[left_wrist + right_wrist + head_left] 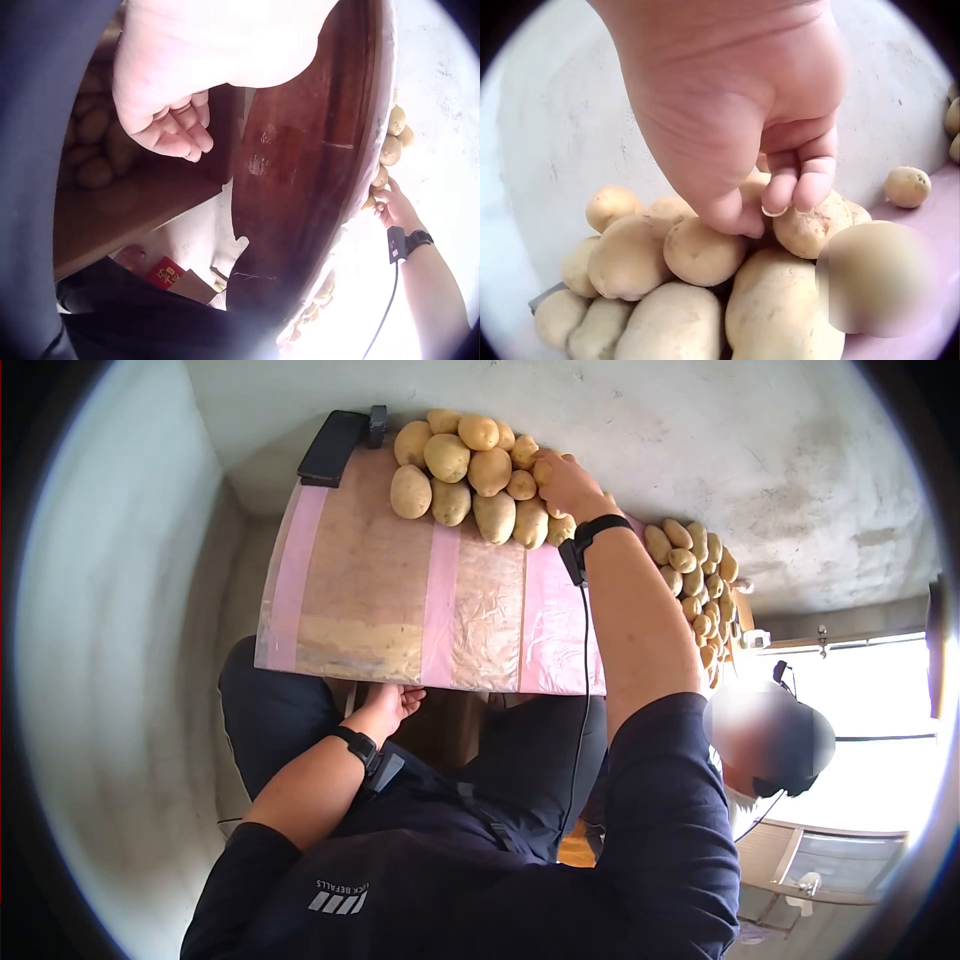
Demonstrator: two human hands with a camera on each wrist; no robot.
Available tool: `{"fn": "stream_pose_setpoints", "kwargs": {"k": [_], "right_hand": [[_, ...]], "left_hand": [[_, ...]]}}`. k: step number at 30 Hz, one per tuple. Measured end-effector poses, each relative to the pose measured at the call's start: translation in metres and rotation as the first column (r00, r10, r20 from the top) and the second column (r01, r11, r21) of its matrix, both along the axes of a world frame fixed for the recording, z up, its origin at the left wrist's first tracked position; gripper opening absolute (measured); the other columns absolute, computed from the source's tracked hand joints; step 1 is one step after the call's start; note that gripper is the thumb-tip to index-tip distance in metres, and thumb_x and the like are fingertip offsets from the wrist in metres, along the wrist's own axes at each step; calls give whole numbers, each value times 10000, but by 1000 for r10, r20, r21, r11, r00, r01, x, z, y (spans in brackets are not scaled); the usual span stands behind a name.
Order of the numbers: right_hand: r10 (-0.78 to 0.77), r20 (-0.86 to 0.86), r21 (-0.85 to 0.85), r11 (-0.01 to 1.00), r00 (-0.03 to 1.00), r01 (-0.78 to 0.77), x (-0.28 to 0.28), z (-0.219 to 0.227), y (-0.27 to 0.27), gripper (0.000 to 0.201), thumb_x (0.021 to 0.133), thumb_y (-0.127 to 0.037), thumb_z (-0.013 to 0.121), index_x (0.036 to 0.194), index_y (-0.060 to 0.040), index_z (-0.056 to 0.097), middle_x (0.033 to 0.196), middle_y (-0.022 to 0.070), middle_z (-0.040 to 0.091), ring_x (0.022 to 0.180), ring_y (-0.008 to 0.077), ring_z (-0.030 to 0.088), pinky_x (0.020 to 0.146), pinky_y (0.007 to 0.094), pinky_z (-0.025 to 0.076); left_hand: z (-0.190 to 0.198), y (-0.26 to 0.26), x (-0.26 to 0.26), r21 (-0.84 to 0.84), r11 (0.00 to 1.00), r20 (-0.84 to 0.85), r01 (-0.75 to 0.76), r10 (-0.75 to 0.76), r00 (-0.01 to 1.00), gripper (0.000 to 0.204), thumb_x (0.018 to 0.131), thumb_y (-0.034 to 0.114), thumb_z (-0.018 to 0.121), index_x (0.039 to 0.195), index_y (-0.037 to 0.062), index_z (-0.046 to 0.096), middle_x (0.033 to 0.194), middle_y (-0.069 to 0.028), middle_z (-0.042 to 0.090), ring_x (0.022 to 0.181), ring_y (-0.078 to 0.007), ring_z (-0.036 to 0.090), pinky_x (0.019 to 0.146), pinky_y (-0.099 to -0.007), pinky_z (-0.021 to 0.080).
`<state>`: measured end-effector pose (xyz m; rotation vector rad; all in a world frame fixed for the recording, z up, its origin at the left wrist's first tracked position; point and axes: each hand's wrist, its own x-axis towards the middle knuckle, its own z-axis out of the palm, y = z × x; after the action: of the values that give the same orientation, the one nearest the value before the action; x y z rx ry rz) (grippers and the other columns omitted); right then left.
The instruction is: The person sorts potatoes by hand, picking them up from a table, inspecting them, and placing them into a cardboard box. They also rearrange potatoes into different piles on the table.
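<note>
At the far edge of the plastic-covered table point(370, 575), my right hand point(570, 485) reaches into a cluster of potatoes point(490, 472). In the right wrist view my right hand point(735, 112) has its fingertips and thumb bent around the near top of a potato point(810, 229); part of that potato is hidden. Larger potatoes point(780, 307) lie against it in front. My left hand point(392, 705) is low by the table's near edge, holding nothing. Seen from the left wrist, the left hand point(176, 82) has loosely curled fingers above a cardboard box point(142, 210) with potatoes point(94, 146) inside.
A black phone point(333, 448) lies at the table's far left, beside a small dark device point(377, 426). Another potato pile point(700, 585) extends to the right. A person in a dark cap point(800, 740) is at the right. A grey wall point(680, 420) stands behind the table.
</note>
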<state>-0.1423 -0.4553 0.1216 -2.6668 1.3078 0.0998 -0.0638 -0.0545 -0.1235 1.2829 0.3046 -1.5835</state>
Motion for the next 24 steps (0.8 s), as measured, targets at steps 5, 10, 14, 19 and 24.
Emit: {"fn": "stream_pose_setpoints", "kwargs": {"k": [5,10,14,19,24], "right_hand": [[104,47,-70,993,994,-100,-6,-5,-6,516,830,-129,643,1331,-201,545,1334,167,580,1205,383,582,992,465,508],[160,241,-139,982,957,-129,-26,20,23,528,830,-146,652,1347,-189,556,1323,154,598,1228,379,566,1004,470,494],[103,454,21,992,885,-126,-40,68,91,559,813,-156,722,1350,-169,569,1135,95,664,918,244,645,819,389,529],[-117,643,349,925,757,-153,-100,74,190,568,831,-42,764,1355,-95,548,755,-9,571,574,39,474,545,227,402],[-224,636,492,855,739,-164,-131,41,291,595,789,-1,756,1339,-103,552,607,-47,503,560,27,452,523,226,327]], "left_hand": [[-4,1,0,0,1000,-24,-19,19,1000,294,1049,272,408,1092,65,612,917,-86,681,788,-183,657,631,-296,517],[-6,0,2,-13,999,-63,41,-42,997,338,1043,335,422,1068,55,609,937,-87,681,802,-187,648,681,-320,534],[-9,-2,0,-23,998,-83,59,-61,995,415,1038,410,394,1051,63,622,967,-94,694,845,-221,664,721,-363,537],[-9,-3,0,-71,980,-277,185,-197,940,215,1007,250,529,1044,47,590,990,-147,667,951,-301,666,884,-478,573],[22,1,-5,-135,904,-361,407,-427,829,301,1042,337,468,1157,90,595,1122,-145,636,1092,-354,633,968,-598,518]]}}
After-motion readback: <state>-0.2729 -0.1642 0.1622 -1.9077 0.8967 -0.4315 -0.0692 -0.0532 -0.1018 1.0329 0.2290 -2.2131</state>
